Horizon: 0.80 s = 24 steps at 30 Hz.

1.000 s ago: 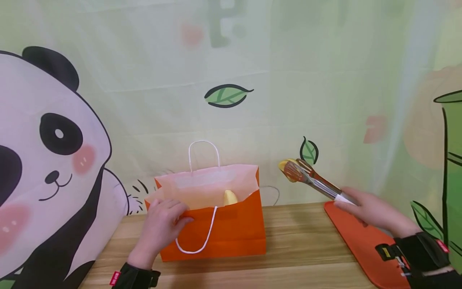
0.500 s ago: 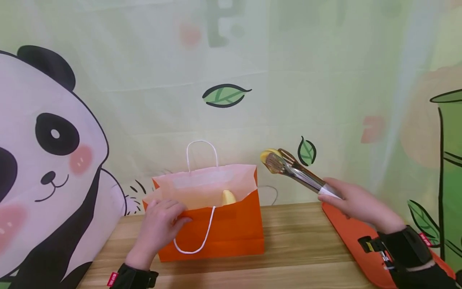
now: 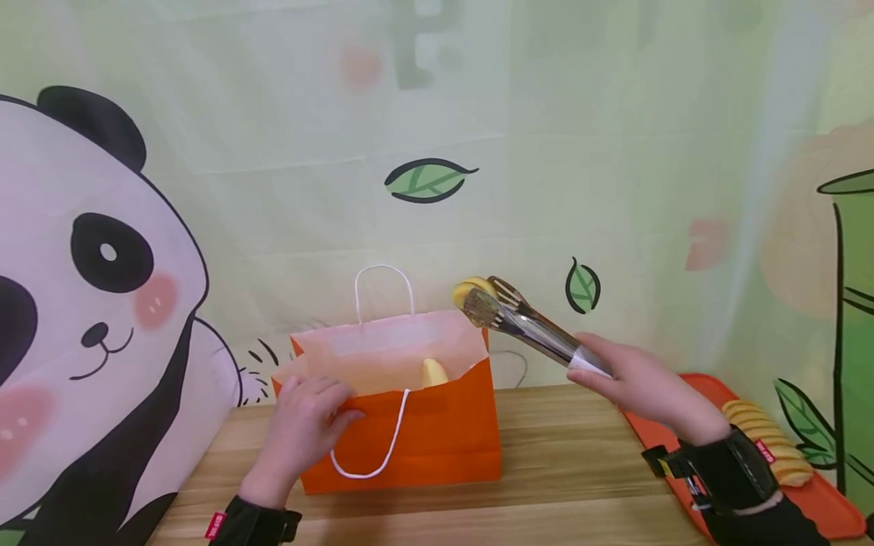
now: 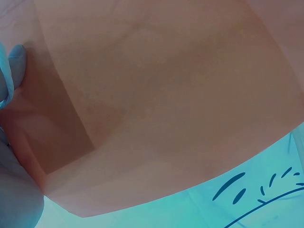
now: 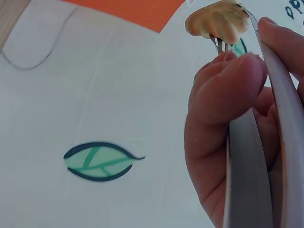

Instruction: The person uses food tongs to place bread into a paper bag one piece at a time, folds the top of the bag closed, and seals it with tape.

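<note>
An orange paper bag (image 3: 437,440) with white cord handles stands upright, its mouth open. My left hand (image 3: 303,432) pinches the front rim near the left corner; the left wrist view looks onto the bag's pale inner walls (image 4: 166,95). Metal tongs (image 3: 546,335) are in my right hand (image 3: 635,387), thumb and fingers along their arms. Between the tong tips is a yellow-brown piece of bread (image 3: 471,288), raised by the bag's upper right corner. The right wrist view shows the same bread (image 5: 216,21) at the top. Inside the bag, a pale yellow piece (image 3: 433,373) sticks up above the front rim.
An orange-red tray (image 3: 710,385) lies on the wooden table (image 3: 567,470) at right, partly behind my right forearm. On it is a ridged bread loaf (image 3: 768,440). A printed cloth backdrop (image 3: 614,152) with a panda and leaves hangs behind the table.
My right hand has moved left with the tongs and bread, from above the tray to the bag's right side. The loaf on the tray has come into view. My left hand stays put.
</note>
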Each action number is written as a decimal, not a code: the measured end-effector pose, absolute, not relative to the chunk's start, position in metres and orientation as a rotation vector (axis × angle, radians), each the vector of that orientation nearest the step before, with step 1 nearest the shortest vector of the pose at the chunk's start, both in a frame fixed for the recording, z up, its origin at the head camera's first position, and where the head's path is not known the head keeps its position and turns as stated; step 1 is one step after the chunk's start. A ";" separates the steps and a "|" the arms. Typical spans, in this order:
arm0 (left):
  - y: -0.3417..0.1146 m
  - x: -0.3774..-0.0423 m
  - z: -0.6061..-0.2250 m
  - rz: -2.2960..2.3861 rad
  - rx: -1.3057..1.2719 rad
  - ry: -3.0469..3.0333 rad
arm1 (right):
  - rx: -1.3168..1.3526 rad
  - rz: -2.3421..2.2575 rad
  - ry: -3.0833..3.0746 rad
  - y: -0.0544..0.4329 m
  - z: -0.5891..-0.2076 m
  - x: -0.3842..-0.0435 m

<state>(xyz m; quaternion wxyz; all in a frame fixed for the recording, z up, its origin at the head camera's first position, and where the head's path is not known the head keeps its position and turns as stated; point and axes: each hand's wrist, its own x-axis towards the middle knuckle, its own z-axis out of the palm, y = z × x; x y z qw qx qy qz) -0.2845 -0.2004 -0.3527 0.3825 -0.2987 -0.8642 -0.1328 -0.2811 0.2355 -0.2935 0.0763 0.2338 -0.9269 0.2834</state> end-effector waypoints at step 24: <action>-0.200 -0.285 -0.352 -0.347 -0.767 -2.199 | 0.930 0.849 -2.724 0.188 -0.306 -0.286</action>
